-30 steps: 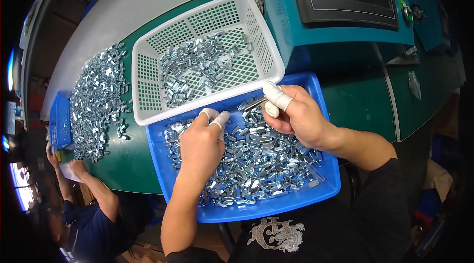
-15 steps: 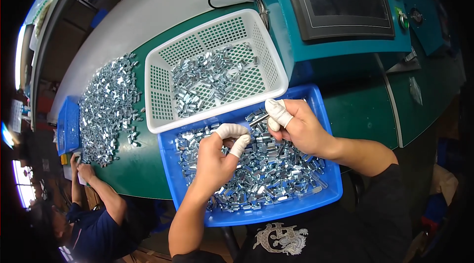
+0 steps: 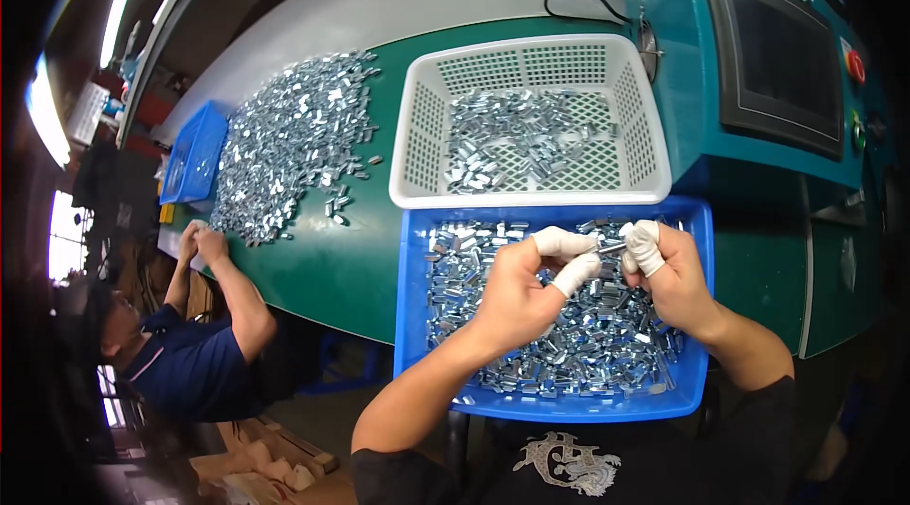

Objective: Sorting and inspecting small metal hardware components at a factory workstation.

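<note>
A white basket (image 3: 531, 192) of metal clips sat mid-bench, against the teal machine (image 3: 758, 154) with its dark screen (image 3: 782, 64). A loose clip pile (image 3: 294, 140) spread toward the bench's left edge beside a small blue bin (image 3: 194, 154), where a co-worker (image 3: 185, 358) reached.

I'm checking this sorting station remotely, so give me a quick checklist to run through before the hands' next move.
1. Small metal part pinched between both hands: ok.
2. Finger cots on left hand fingertips: ok.
3. Finger cots on right hand: ok.
4. Blue tray holds more parts: ok.
5. White basket has room: ok.
6. Part free of defects: cannot tell.
</note>
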Demonstrator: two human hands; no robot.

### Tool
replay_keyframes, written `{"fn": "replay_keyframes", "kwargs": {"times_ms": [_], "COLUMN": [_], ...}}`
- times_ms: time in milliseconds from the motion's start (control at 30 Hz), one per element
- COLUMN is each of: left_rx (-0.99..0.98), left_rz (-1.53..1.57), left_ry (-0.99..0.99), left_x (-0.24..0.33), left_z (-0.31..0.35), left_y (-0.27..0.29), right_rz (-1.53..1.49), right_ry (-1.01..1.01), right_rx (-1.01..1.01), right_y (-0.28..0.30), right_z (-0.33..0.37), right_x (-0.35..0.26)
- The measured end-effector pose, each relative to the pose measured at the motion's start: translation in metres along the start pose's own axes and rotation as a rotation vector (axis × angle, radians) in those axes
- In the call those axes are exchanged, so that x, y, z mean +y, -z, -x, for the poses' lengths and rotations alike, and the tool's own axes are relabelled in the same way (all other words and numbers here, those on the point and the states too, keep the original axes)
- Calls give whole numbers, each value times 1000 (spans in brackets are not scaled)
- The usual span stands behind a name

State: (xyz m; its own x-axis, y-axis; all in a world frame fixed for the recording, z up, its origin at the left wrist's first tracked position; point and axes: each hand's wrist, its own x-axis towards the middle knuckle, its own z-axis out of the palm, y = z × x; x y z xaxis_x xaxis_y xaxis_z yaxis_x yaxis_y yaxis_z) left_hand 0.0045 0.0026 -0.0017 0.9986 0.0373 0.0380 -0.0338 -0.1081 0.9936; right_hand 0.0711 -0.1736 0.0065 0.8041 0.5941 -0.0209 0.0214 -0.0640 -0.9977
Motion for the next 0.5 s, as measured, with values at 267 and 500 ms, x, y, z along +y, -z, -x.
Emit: {"fn": "replay_keyframes", "kwargs": {"times_ms": [267,500], "left_rx": [67,140], "left_rz": [-23,-401], "left_ry": [-133,-494], "left_x": [-2,6], "left_z": [2,-6], "left_y": [-8,-11], "right_rz": [-91,-233], "right_ry": [-196,-245], "right_rx": [-129,-143], "right_y": [2,8], "right_z": [-1,-5], "right_x": [7,6]}}
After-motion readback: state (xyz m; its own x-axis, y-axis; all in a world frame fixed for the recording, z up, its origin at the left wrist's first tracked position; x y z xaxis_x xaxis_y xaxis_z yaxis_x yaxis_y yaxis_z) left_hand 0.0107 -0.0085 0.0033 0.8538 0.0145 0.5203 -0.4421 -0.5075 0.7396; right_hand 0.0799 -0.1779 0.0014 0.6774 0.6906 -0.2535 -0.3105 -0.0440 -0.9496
